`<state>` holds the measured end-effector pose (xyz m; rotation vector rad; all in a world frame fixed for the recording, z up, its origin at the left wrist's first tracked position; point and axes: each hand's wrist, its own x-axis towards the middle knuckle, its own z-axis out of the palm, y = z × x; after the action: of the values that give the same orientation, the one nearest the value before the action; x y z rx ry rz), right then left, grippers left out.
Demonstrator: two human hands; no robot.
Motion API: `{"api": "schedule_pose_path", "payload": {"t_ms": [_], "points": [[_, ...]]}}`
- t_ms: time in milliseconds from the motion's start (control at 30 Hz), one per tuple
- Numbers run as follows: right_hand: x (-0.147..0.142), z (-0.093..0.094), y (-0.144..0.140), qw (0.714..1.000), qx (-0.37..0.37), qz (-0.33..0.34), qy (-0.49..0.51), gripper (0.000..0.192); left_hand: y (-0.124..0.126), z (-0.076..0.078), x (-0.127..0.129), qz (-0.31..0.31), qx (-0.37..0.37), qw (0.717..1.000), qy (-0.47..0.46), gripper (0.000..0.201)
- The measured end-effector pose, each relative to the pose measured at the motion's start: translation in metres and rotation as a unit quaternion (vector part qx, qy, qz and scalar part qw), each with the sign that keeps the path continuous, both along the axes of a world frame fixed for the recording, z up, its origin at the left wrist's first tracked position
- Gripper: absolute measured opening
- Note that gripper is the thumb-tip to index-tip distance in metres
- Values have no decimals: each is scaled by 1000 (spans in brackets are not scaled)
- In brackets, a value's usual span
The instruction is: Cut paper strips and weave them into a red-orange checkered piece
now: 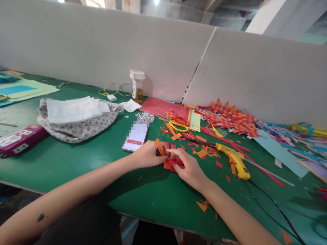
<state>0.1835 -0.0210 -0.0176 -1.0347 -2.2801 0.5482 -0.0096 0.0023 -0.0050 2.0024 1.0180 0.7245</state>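
The small red and orange paper piece (167,165) is between the two hands, just above the green table (89,163), close to its near edge. The left hand (146,154) pinches this paper, and an orange strip (160,147) stands up at its fingers. The right hand (189,168) has thumb and fingers bent together, pinching the red part from the other side.

I judge that the step in hand is folding or weaving the strips; the fingers hide which one. The next move seems to call for one hand keeping the crossing firm while the other guides a strip.

Just beyond the left hand lies a phone (143,132). To the right are paper scraps (201,153), scissors (184,130) and a yellow glue gun (236,161). Woven paper shapes (231,117) are piled farther back. A bottle (138,92) stands near the pale partition (127,44), and above it one sees a pillar (293,17).
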Motion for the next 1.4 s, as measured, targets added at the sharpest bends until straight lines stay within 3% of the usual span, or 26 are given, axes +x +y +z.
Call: {"api": "schedule_pose_path", "payload": {"t_ms": [300,500,633,733,800,867,967,1067,1167,1400], "points": [[2,0,1,999,21,30,-16,45,2,0,-2,-28,40,998,34,11],[5,8,-6,996,0,84,23,53,1,1,-2,-29,27,996,83,13],[8,15,-13,988,-38,112,94,55,1,2,-1,-27,27,997,63,12],[9,16,-15,971,-119,132,163,50,0,1,-1,-32,23,998,39,10],[11,16,-13,958,-162,115,207,40,0,0,-1,-42,10,998,35,10],[15,16,-7,962,-147,35,228,27,0,-1,-2,-48,2,998,39,12],[24,17,4,977,-46,-144,148,20,-1,-1,-2,-42,4,998,53,13],[30,18,12,971,38,-224,-66,37,-1,-1,-1,-37,8,997,61,12],[31,15,13,955,81,-214,-188,44,0,-3,0,-36,27,997,69,10],[28,9,11,960,113,-165,-197,28,2,-7,-2,-101,152,980,84,18]]}}
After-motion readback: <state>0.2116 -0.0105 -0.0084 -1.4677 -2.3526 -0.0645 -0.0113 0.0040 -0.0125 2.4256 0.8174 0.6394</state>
